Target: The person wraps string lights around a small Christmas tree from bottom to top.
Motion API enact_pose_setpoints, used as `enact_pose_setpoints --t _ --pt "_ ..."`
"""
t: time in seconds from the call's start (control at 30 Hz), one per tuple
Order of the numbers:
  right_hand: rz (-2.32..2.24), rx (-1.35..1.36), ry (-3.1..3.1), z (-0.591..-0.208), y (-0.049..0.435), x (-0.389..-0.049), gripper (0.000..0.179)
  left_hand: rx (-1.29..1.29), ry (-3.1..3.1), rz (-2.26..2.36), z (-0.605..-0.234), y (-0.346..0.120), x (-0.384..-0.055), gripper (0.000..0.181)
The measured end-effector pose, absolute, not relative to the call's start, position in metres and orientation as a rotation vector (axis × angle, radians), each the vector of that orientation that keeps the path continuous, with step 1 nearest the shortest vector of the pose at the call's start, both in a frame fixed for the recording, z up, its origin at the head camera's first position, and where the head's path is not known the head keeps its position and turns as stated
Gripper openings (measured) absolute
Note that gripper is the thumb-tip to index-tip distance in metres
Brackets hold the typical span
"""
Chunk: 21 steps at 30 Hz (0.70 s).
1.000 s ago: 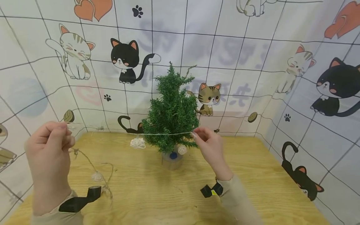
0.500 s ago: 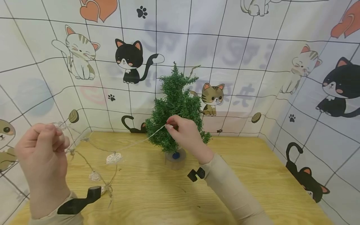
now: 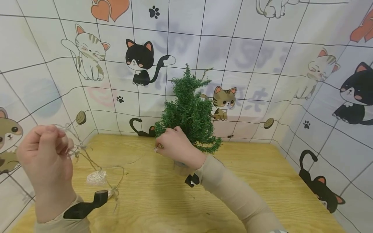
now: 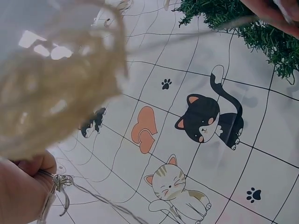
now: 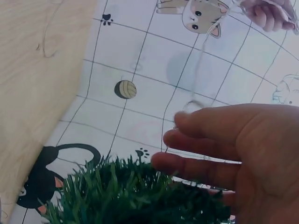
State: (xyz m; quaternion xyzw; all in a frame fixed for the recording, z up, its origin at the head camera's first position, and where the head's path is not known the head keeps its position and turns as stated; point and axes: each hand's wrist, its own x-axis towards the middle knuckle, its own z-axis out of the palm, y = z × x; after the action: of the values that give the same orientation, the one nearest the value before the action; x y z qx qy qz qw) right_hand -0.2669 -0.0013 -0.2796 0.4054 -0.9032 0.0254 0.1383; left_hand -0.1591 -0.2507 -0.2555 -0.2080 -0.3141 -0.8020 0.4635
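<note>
My left hand (image 3: 46, 149), raised at the left in the head view, pinches a bundled string garland (image 3: 83, 147) between thumb and fingers. From it hangs a white woven-string ball (image 3: 96, 178); a second, partly hidden ball (image 3: 110, 194) is lower down. A blurred woven ball (image 4: 56, 88) fills the left wrist view's upper left. In front of the small green artificial tree's (image 3: 192, 110) lower left branches, my right hand (image 3: 179, 147) pinches the garland's thin string. That string runs slack toward the left hand. In the right wrist view the right fingertips (image 5: 180, 122) meet at the string, beside green needles.
The tree's pale round base (image 3: 180, 170) stands on the wooden table (image 3: 163, 204), half hidden by the right hand. Cat-printed cloth walls (image 3: 186, 48) enclose the table at the back and sides. A black strap (image 3: 84, 207) circles the left wrist.
My right hand has moved left and down across the tree, bringing the string with it. The stretched string has gone slack, and the woven ball sits further left and lower. The left hand stays raised.
</note>
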Motion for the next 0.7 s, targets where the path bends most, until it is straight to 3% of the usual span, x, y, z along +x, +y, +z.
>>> enact_pose_setpoints --t 0.2,0.33,0.43,0.57,0.7 --pt "0.106 1.156 -2.398 -0.285 -0.007 -0.233 0.011 -0.412 -0.666 -1.941 -0.252 -0.254 -0.157 0.028" --pt "0.394 1.470 -2.340 -0.299 -0.019 -0.203 0.012 -0.385 -0.631 -1.913 -0.248 -0.253 -0.157 0.031" --pt "0.637 1.679 -2.519 -0.320 -0.038 -0.195 0.036 -0.366 -0.619 -1.896 -0.246 -0.254 -0.156 0.036" --pt "1.004 1.678 -2.718 -0.355 -0.069 -0.203 0.071 -0.347 -0.599 -1.892 -0.246 -0.254 -0.156 0.041" --pt "1.485 1.635 -2.794 -0.378 -0.093 -0.212 0.073 -0.354 -0.603 -1.884 -0.248 -0.253 -0.156 0.041"
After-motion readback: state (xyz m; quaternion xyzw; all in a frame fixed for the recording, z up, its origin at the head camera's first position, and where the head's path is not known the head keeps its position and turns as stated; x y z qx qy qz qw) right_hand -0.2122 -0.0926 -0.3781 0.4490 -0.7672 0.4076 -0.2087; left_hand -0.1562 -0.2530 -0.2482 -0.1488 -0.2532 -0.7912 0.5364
